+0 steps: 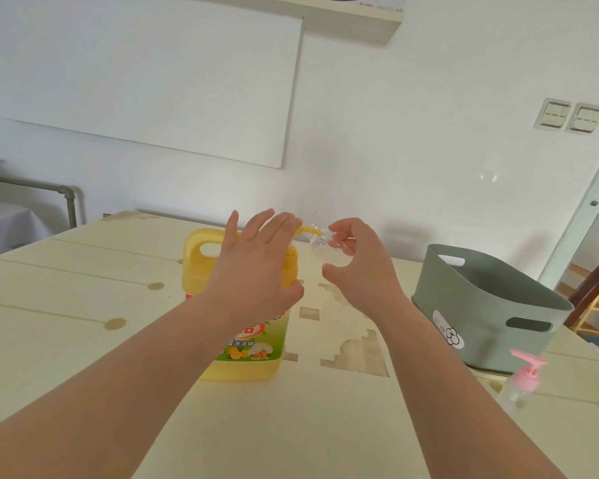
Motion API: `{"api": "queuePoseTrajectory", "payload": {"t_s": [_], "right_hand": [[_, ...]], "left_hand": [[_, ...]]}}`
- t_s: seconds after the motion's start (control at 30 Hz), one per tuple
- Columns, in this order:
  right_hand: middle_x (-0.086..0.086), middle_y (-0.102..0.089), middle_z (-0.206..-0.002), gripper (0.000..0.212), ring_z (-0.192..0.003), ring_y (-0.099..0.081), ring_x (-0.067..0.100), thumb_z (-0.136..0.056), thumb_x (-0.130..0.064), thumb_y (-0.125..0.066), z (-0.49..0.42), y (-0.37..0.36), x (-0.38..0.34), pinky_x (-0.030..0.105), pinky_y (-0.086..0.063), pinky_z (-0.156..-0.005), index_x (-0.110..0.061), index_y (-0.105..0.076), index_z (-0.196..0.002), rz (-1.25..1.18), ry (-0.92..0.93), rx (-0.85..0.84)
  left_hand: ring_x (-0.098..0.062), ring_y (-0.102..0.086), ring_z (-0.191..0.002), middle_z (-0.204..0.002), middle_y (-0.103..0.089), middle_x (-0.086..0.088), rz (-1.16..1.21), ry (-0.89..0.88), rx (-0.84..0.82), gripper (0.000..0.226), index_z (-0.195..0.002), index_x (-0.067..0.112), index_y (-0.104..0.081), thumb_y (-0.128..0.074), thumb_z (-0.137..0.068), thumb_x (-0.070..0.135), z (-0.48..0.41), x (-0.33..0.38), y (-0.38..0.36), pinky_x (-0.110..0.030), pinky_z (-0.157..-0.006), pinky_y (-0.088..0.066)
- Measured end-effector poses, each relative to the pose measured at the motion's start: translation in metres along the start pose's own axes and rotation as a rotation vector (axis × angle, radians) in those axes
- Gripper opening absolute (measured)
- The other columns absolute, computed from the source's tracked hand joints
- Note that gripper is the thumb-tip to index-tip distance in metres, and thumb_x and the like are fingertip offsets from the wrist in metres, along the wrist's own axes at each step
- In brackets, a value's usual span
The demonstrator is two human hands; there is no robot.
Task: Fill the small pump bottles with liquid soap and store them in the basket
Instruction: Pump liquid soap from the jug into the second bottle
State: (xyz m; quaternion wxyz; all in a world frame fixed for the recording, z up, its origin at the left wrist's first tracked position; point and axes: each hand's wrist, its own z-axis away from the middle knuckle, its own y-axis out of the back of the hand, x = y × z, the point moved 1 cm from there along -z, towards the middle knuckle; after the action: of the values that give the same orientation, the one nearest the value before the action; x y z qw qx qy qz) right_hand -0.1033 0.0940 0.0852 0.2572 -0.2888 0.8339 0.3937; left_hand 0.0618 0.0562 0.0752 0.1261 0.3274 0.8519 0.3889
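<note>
The left hand (256, 261) covers the pump head of the yellow soap jug (249, 361), and its forearm hides much of the label. Fingers of the right hand (357, 267) hide most of the small clear bottle (320, 248); its fill level cannot be told. The wall of the basket (481, 305) conceals its inside

Bright soft daylight, faint shadows, wide-angle edge bending, slight overall blur

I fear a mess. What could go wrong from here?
The right hand holds the small clear bottle in the air at the yellow spout; if it drifts, soap may drip onto the table. The left hand rests on the pump of the jug; a hard push could squirt past the bottle.
</note>
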Motion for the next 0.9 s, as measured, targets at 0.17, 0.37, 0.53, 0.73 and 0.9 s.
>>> {"api": "queuePoseTrajectory", "payload": {"t_s": [0.17, 0.37, 0.53, 0.73, 0.9], "right_hand": [[-0.007, -0.059, -0.109, 0.050, -0.099, -0.054, -0.006, -0.071, 0.000, -0.069, 0.002, -0.002, 0.008, -0.002, -0.036, -0.075, -0.029, -0.053, -0.108, 0.003, -0.021, -0.017], [-0.007, -0.061, -0.109, 0.048, -0.099, -0.055, -0.007, -0.071, -0.001, -0.070, 0.006, -0.005, 0.013, -0.001, -0.037, -0.076, -0.028, -0.054, -0.108, 0.018, -0.038, -0.027], [-0.010, -0.061, -0.110, 0.048, -0.107, -0.056, 0.000, -0.073, -0.004, -0.070, 0.007, -0.004, 0.009, 0.007, -0.037, -0.082, -0.029, -0.056, -0.111, 0.027, -0.045, -0.018], [-0.021, -0.060, -0.118, 0.053, -0.109, -0.056, -0.001, -0.075, -0.007, -0.068, 0.006, -0.002, 0.002, 0.011, -0.039, -0.084, -0.036, -0.057, -0.118, -0.010, -0.042, 0.055], [-0.020, -0.061, -0.119, 0.052, -0.109, -0.057, 0.000, -0.076, -0.008, -0.068, 0.008, -0.005, 0.004, 0.005, -0.036, -0.081, -0.032, -0.059, -0.120, -0.030, -0.044, 0.075]], "left_hand": [[-0.020, -0.033, -0.136, -0.139, -0.045, 0.007, 0.003, 0.037, 0.121, 0.073, -0.134, 0.022, -0.041, -0.056, -0.066, 0.043, 0.007, 0.004, -0.016, -0.051, -0.113, -0.003], [-0.019, -0.044, -0.126, -0.132, -0.051, 0.004, -0.015, 0.030, 0.143, 0.071, -0.130, 0.020, -0.044, -0.060, -0.065, 0.041, 0.011, 0.004, -0.021, -0.051, -0.113, -0.007], [-0.022, -0.039, -0.132, -0.135, -0.050, 0.003, -0.075, 0.006, 0.076, 0.074, -0.133, 0.018, -0.043, -0.053, -0.067, 0.049, 0.010, 0.004, -0.008, -0.055, -0.112, -0.006], [-0.014, 0.000, -0.144, -0.154, -0.017, 0.010, -0.081, -0.042, 0.001, 0.075, -0.146, 0.026, -0.017, -0.048, -0.082, 0.048, 0.000, 0.001, 0.010, -0.052, -0.112, 0.012], [-0.017, -0.009, -0.143, -0.152, -0.020, 0.007, -0.053, -0.015, 0.017, 0.079, -0.146, 0.023, -0.018, -0.053, -0.079, 0.047, 0.003, 0.002, 0.002, -0.051, -0.113, 0.007]]}}
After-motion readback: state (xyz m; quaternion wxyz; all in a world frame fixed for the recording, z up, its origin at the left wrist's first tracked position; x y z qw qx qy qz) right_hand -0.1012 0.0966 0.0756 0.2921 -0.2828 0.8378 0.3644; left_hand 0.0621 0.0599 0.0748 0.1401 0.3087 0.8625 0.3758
